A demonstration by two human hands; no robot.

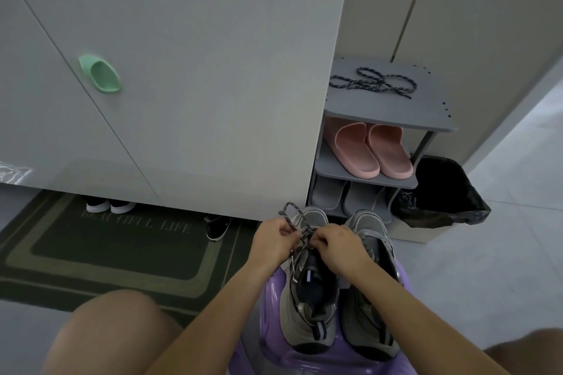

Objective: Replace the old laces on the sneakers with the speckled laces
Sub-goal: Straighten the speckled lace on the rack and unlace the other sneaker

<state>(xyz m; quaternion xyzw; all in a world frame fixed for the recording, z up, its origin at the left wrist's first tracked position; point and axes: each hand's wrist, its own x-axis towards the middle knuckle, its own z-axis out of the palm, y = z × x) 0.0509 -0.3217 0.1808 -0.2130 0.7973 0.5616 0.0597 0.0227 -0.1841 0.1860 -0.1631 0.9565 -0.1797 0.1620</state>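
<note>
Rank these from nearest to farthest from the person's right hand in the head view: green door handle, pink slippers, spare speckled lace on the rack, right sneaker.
1. Right sneaker, just beside the right hand.
2. Pink slippers, ahead on the middle shelf of the rack.
3. Spare speckled lace, on the rack's top.
4. Green door handle, far left.

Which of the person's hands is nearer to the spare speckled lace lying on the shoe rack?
Right. The right hand sits below the spare lace, slightly to its left; the left hand is further left, both at the sneaker.
</note>
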